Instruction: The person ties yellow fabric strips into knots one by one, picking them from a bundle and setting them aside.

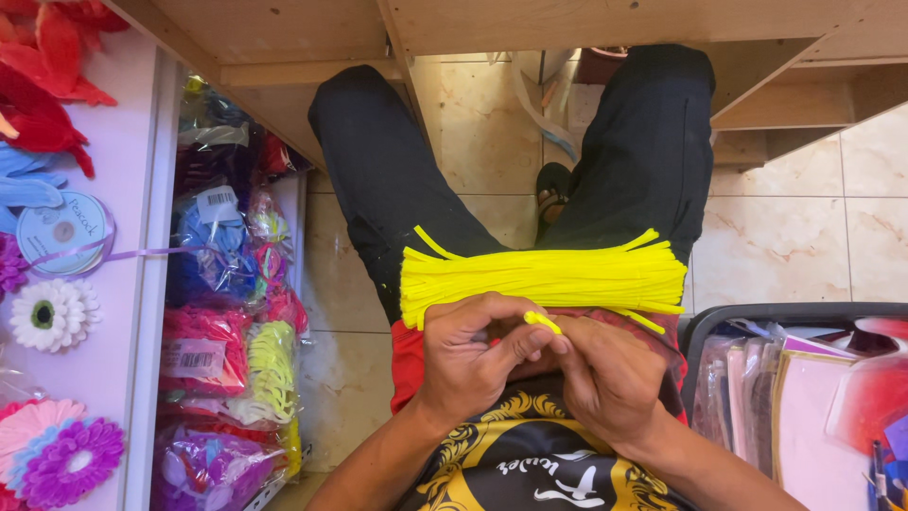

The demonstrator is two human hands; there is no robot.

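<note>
While a thick bundle of yellow pipe cleaners lies untouched across the lap, only one pipe cleaner is in work. Left hand pinches its tip between thumb and forefinger; right hand, curled beside it, touches the same piece.

Seated under a wooden table, bundle of pipe cleaners laid across both thighs. Nearer the body, left hand and right hand touching, pinching one bent pipe cleaner. To the left, shelf of bagged craft supplies; to the right, bin of paper sheets.
</note>
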